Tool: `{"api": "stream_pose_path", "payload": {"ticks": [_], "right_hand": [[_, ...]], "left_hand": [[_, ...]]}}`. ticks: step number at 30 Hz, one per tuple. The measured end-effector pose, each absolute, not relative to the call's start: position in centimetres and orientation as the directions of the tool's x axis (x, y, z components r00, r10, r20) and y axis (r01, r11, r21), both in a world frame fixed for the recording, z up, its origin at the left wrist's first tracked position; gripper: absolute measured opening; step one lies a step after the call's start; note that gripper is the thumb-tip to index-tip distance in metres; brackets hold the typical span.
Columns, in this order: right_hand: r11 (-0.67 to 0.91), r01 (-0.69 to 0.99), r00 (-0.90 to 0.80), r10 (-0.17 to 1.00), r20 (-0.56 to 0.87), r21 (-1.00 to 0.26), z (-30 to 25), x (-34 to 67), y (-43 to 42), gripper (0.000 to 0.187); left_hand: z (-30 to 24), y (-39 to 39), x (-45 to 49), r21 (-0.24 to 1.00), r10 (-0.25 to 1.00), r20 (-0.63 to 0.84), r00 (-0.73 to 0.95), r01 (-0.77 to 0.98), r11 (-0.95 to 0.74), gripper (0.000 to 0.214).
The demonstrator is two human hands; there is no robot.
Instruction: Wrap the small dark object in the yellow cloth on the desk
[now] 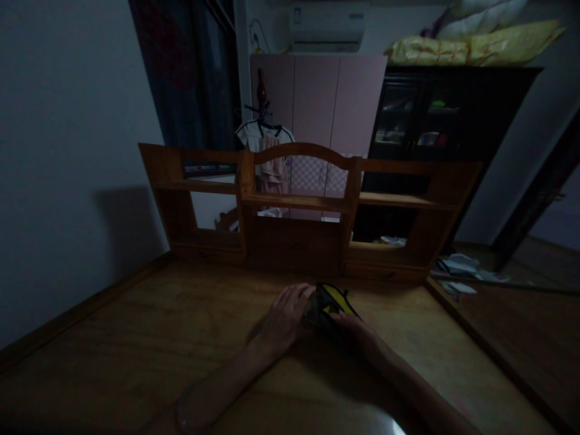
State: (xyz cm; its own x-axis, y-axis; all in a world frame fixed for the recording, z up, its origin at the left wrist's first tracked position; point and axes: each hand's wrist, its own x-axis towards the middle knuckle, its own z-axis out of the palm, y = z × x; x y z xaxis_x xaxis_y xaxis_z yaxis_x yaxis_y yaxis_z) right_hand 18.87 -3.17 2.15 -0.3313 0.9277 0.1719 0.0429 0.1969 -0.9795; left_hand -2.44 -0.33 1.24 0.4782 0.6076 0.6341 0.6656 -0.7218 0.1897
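Pouch: a black pouch with a yellow inside (334, 296) is seen on the wooden platform (203, 314), between the hands, toward the far end; its yellow inside is exposed at the top.
Left hand: the left hand (286, 311) is curled over the left end of the pouch, which is grasped there; the thumb cannot be made out.
Right hand: the right hand (356, 326) is placed at the near right side of the pouch, fingertips at the yellow opening; whether anything is pinched cannot be told in the dim light.
Left wrist: a thin band (182, 417) is worn.
Shelf unit: the far edge of the platform is bordered by a wooden shelf unit (296, 244) with an arched top rail in the middle.
Far middle: a pink wardrobe (315, 103) is seen behind the unit, with an air conditioner (327, 27) mounted above; a white shirt (254, 136) and a pink garment (274, 163) are hung in front.
Far right: a yellow bundle (498, 45) is stacked on a dark cabinet (489, 115).
Far left: a dark curtain (181, 78) is hung.
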Motion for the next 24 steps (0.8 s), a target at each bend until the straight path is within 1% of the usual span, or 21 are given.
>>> {"api": "stream_pose_path", "payload": {"ticks": [2,4,6,8,11,13,17,19,21,24], "right_hand": [[0.197,0.084,-0.377,0.914,0.152,-0.977,2.0,19.2,-3.0,0.039],[0.260,0.155,-0.449,0.878,0.166,-0.953,2.2,19.5,-3.1,0.037],[0.381,0.220,-0.515,0.827,0.224,-0.898,2.4,19.7,-3.3,0.035],[0.493,0.258,-0.538,0.788,0.301,-0.831,2.6,19.6,-3.6,0.035],[0.587,0.315,-0.527,0.762,0.376,-0.746,2.6,19.2,-3.9,0.037],[0.594,0.332,-0.509,0.767,0.391,-0.733,2.6,19.1,-4.0,0.040],[0.527,0.240,-0.450,0.804,0.388,-0.815,2.7,19.5,-4.0,0.040],[0.520,0.221,-0.426,0.813,0.398,-0.825,2.7,19.8,-3.8,0.040],[0.566,0.252,-0.406,0.798,0.445,-0.785,2.6,20.0,-3.5,0.039],[0.671,0.330,-0.400,0.737,0.546,-0.664,2.1,20.0,-3.0,0.038]], "left_hand": [[1.3,-0.4,-2.4,0.194,0.607,0.630,0.483,0.659,-0.726,0.078],[1.3,-0.4,-2.3,0.210,0.616,0.629,0.474,0.659,-0.722,0.077],[1.3,-0.4,-2.2,0.222,0.621,0.634,0.461,0.661,-0.717,0.076],[1.3,-0.4,-2.2,0.231,0.626,0.637,0.450,0.663,-0.712,0.075],[1.2,-0.4,-2.2,0.248,0.635,0.638,0.435,0.664,-0.705,0.073],[1.1,-0.4,-2.1,0.270,0.641,0.648,0.410,0.663,-0.698,0.074],[0.9,-0.2,-2.0,0.362,0.676,0.679,0.285,0.672,-0.646,0.081],[1.0,-0.1,-2.0,0.410,0.690,0.687,0.227,0.662,-0.627,0.083],[1.2,-0.1,-2.1,0.447,0.699,0.687,0.199,0.643,-0.622,0.083],[1.4,-0.2,-2.2,0.452,0.697,0.688,0.204,0.630,-0.631,0.081]]}}
